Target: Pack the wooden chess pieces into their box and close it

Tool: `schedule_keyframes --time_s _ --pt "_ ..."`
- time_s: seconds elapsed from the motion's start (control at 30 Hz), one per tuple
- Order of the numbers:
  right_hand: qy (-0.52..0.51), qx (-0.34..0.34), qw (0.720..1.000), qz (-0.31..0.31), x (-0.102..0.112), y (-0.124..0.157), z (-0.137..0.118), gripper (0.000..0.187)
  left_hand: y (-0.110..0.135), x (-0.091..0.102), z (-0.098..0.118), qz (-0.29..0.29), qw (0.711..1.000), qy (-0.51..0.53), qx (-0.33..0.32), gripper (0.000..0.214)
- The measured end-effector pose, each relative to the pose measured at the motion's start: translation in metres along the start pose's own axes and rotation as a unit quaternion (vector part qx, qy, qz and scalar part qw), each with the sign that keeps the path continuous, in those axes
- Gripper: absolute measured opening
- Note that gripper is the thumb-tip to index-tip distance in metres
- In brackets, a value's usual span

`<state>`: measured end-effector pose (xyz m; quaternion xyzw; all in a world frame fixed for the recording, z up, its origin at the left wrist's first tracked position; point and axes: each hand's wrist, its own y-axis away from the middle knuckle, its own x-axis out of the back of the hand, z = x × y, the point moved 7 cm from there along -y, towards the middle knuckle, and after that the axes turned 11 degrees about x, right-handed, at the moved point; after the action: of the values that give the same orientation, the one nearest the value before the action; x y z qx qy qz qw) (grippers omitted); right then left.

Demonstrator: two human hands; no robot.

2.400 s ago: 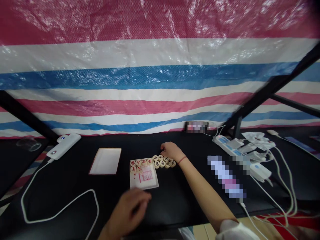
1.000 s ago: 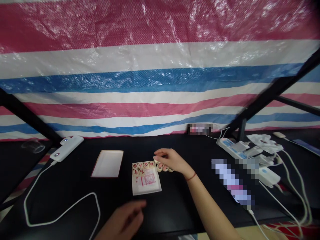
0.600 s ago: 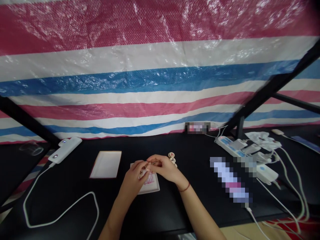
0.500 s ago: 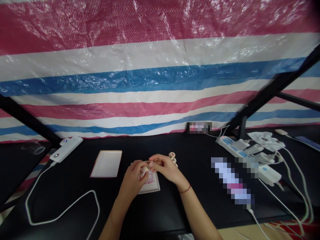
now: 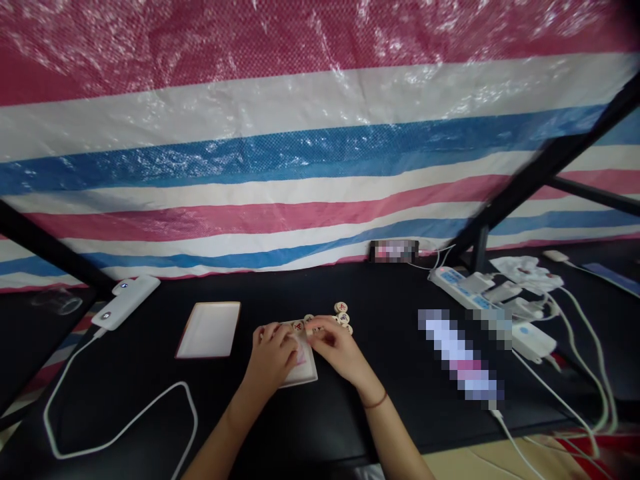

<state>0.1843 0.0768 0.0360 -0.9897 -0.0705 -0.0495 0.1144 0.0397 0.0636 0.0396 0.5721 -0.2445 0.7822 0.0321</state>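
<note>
A shallow white box (image 5: 306,377) lies in the middle of the black table, with a pink-printed sheet in it. My left hand (image 5: 273,353) rests over its left side, fingers bent down; what is beneath them is hidden. Round wooden Chinese chess pieces with red or dark characters sit at the box's far edge, one a red-marked piece (image 5: 299,325). My right hand (image 5: 337,347) is at the box's upper right, thumb and fingers closed around a piece (image 5: 317,329), partly hidden. Several more chess pieces (image 5: 342,307) are clustered just beyond that hand on the table.
An open box lid (image 5: 209,330) lies to the left. A white charger (image 5: 126,302) with a cable is farther left. On the right are a power strip (image 5: 453,279) with plugs, a blurred-out device (image 5: 463,357) and cables. A phone (image 5: 393,251) leans by the striped sheet (image 5: 280,200).
My left hand has flattened over the box, and the piece seen in its fingers is now out of sight. My right hand has drawn slightly away to the right, uncovering pieces at the far edge.
</note>
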Motion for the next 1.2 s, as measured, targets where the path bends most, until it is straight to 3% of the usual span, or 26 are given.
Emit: schedule_keyframes --time_s 0.17,0.4,0.67,0.83,0.93,1.0,1.1,1.2 --pt "0.173 0.062 0.981 -0.061 -0.018 0.002 -0.018 0.024 -0.002 0.0 -0.012 -0.022 0.999 -0.017 0.028 0.026" --pt "0.397 0.038 0.91 -0.114 -0.039 0.005 -0.009 0.004 -0.002 -0.005 -0.029 -0.073 0.997 0.013 0.034 0.054" --pt "0.446 0.015 0.882 -0.154 -0.044 0.009 -0.006 0.025 0.0 -0.017 -0.038 -0.098 0.992 0.067 0.039 0.057" --pt "0.431 0.018 0.887 -0.167 -0.046 0.012 -0.005 0.027 -0.001 -0.018 -0.039 -0.111 0.99 0.079 0.043 0.055" --pt "0.393 0.049 0.908 -0.14 -0.03 0.004 -0.012 0.027 -0.003 -0.018 -0.038 -0.131 0.987 0.068 0.059 0.058" --pt "0.41 0.046 0.907 -0.085 -0.004 -0.009 -0.017 0.025 -0.007 -0.015 -0.037 -0.136 0.987 0.058 0.067 0.061" --pt "0.535 -0.032 0.845 0.005 0.042 -0.032 -0.018 0.028 -0.013 -0.013 -0.031 -0.137 0.987 0.045 0.074 0.064" --pt "0.593 -0.128 0.795 -0.018 0.065 -0.052 -0.003 0.034 -0.017 -0.015 -0.024 -0.132 0.987 0.034 0.08 0.064"
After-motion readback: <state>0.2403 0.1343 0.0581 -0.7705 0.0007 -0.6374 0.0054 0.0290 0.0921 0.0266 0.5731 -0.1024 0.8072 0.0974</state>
